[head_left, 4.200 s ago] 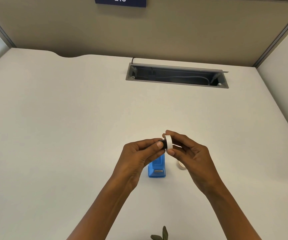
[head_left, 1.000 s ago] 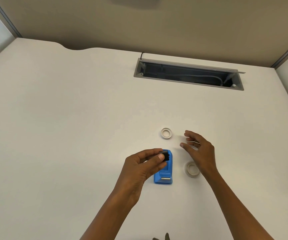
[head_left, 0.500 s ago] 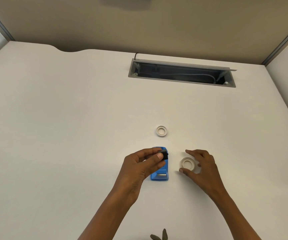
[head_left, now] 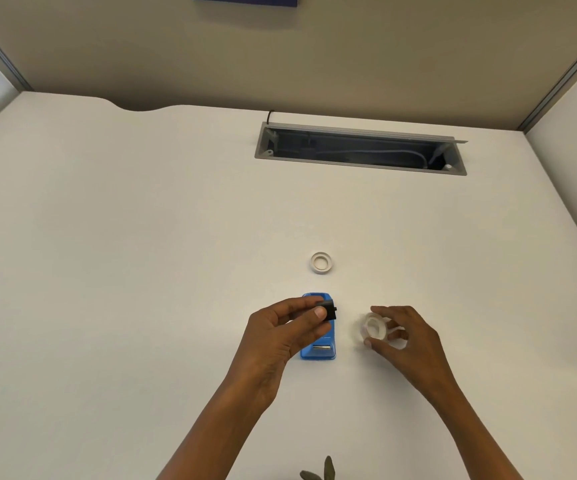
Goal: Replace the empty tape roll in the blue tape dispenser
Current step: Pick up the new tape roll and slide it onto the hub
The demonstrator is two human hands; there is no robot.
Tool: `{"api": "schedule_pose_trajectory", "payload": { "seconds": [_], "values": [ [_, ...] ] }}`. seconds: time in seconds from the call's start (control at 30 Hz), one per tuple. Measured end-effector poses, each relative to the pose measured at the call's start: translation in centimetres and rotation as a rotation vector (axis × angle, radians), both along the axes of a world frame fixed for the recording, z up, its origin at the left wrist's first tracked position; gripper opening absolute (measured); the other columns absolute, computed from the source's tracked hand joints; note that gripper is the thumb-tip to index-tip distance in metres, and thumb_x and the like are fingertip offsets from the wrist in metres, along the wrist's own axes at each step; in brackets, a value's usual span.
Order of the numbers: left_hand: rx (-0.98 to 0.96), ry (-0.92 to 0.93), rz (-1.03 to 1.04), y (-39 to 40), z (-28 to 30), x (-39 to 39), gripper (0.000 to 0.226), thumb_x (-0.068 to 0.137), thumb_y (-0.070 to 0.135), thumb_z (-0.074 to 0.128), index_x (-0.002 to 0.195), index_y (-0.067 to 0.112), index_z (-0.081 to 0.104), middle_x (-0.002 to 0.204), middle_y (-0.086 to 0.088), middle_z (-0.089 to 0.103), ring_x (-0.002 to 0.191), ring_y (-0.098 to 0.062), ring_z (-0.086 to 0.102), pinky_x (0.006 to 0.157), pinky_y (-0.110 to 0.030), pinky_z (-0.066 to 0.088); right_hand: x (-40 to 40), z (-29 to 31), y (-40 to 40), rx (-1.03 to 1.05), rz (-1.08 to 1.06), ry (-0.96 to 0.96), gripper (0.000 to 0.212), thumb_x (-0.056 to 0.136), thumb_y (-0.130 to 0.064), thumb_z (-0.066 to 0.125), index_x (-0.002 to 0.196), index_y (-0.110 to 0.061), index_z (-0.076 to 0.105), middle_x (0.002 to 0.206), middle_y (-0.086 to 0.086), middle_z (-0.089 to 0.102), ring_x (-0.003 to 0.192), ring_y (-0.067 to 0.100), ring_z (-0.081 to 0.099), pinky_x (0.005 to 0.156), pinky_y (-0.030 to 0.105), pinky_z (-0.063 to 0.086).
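Both hands busy: left hand [head_left: 280, 336] pinches the hub [head_left: 328, 310], right hand [head_left: 406, 341] closes on the new roll [head_left: 373, 328], apparently next threading it onto the hub.

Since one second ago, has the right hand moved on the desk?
Yes. The right hand has come back toward the person, away from the empty white core, and now closes on the clear tape roll right of the blue dispenser.

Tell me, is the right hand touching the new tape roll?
Touching. The head view shows the right hand with fingertips pinching the new tape roll.
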State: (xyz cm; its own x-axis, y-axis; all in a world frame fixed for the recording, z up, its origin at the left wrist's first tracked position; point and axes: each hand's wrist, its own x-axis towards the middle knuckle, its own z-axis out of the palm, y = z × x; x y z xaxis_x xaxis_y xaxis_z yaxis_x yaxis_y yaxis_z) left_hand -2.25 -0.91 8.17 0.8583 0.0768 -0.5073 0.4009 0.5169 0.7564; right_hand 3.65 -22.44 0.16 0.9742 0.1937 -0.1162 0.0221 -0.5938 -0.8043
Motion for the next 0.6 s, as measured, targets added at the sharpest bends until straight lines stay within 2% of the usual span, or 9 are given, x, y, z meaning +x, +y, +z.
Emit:
{"api": "schedule_pose_trajectory", "payload": {
  "seconds": [0.17,0.27,0.37,0.43,0.6],
  "values": [
    [0.018,-0.005,-0.009,-0.2,0.1,-0.2,0.032,0.062,0.02,0.078,0.093,0.014,0.075,0.098,-0.009,0.075,0.091,-0.024,0.072,0.078,-0.024,0.057,-0.6,2.7,1.0,0.223,-0.073,0.111,0.041,0.066,-0.018,0.083,0.103,-0.026,0.068,0.099,-0.008,0.069,0.08,0.011,0.064,0.071,0.013,0.052],
    [0.035,-0.009,-0.017,-0.3,0.2,-0.3,0.032,0.061,0.021,0.078,0.092,0.014,0.075,0.097,-0.008,0.075,0.09,-0.024,0.072,0.078,-0.025,0.057,-0.9,4.6,1.9,0.361,-0.078,0.185,0.037,0.064,-0.018,0.083,0.098,-0.03,0.071,0.09,-0.009,0.072,0.075,0.005,0.064,0.066,0.012,0.051],
    [0.052,-0.012,-0.018,-0.4,0.3,-0.4,0.032,0.062,0.02,0.078,0.093,0.014,0.075,0.097,-0.008,0.075,0.09,-0.025,0.072,0.079,-0.026,0.058,-1.3,6.2,2.7,0.466,-0.05,0.228,0.041,0.058,-0.028,0.083,0.097,-0.028,0.072,0.087,-0.007,0.074,0.075,0.005,0.065,0.066,0.013,0.052],
    [0.061,-0.017,-0.018,-0.4,0.3,-0.5,0.032,0.062,0.02,0.078,0.093,0.015,0.075,0.098,-0.008,0.075,0.09,-0.024,0.072,0.079,-0.027,0.058,-1.6,7.0,3.1,0.513,-0.028,0.238,0.045,0.055,-0.032,0.08,0.099,-0.027,0.072,0.088,-0.004,0.074,0.077,0.006,0.066,0.067,0.014,0.053],
    [0.087,-0.024,-0.028,-0.4,0.5,-0.6,0.031,0.062,0.021,0.078,0.093,0.016,0.075,0.099,-0.008,0.074,0.089,-0.025,0.072,0.082,-0.029,0.057,-2.1,8.0,3.8,0.577,0.039,0.242,0.045,0.058,-0.027,0.079,0.102,-0.024,0.071,0.092,0.003,0.074,0.082,0.014,0.067,0.071,0.019,0.054]
  ]
}}
